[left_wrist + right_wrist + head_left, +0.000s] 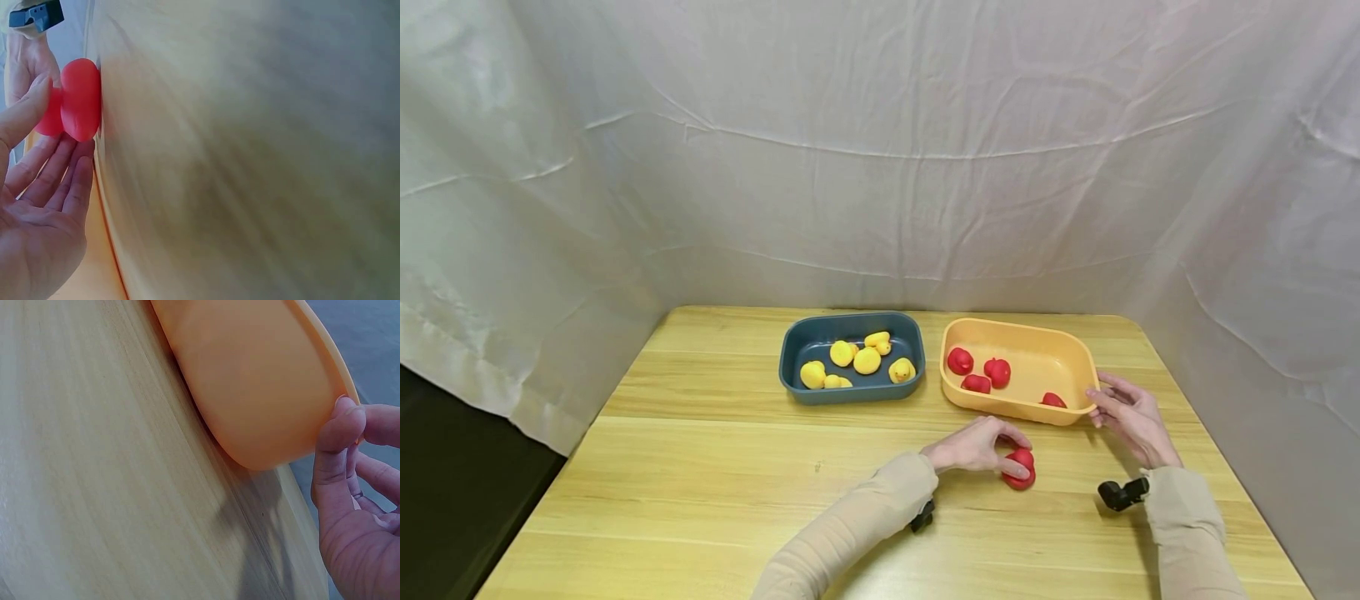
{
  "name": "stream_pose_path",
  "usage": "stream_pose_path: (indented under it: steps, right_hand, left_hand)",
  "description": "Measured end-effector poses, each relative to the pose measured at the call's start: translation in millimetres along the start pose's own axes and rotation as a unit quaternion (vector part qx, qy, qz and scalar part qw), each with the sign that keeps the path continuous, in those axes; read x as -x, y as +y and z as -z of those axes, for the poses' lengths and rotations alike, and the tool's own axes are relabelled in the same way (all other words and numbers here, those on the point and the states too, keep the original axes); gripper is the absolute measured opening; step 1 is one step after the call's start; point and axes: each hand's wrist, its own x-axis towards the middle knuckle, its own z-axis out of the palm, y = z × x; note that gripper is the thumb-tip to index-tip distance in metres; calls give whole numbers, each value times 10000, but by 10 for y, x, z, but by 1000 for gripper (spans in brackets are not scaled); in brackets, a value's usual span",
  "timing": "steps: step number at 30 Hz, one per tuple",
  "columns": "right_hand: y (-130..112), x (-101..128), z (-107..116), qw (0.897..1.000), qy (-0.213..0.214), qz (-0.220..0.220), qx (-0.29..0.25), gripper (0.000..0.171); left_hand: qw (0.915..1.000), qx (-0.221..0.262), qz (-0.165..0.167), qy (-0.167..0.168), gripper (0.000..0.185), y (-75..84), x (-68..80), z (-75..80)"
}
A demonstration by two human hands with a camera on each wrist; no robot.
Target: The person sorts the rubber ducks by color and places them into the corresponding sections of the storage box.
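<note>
Left grip pinches red duck on table; right grip holds orange tub rim, four red ducks inside

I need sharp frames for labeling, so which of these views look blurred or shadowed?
Head view: sharp, evenly lit, wide-angle bend at the edges. Left wrist view: table streaked with blur, red duck soft. Right wrist view: fairly sharp, right hand casts a dark shadow on the wood below the orange tray.

A staged recording booth: white cloth backdrop draped around a bare wooden table.
</note>
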Motion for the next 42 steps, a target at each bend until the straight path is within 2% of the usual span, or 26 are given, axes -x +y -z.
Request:
stream_pose_path:
  steps: [11, 17, 28, 33, 42]
  right_hand:
    - [13, 7, -2, 9998, -92, 104, -149, 35]
    - [6, 7, -6, 9998, -65, 65, -159, 34]
    - [1, 14, -9, 9998, -74, 53, -200, 34]
    - [4, 15, -1, 9998, -73, 37, -185, 37]
    - [-8, 4, 2, 9998, -116, 26, -165, 33]
  left_hand:
    - [9980, 589, 126, 173, 41, 3, 40, 9]
    - [9969, 673, 127, 384, 41, 29, 39, 50]
    - [9897, 1280, 229, 595, 40, 63, 15, 245]
    - [9786, 1947, 271, 615, 41, 100, -12, 357]
    - [9792, 1846, 119, 835, 41, 155, -71, 521]
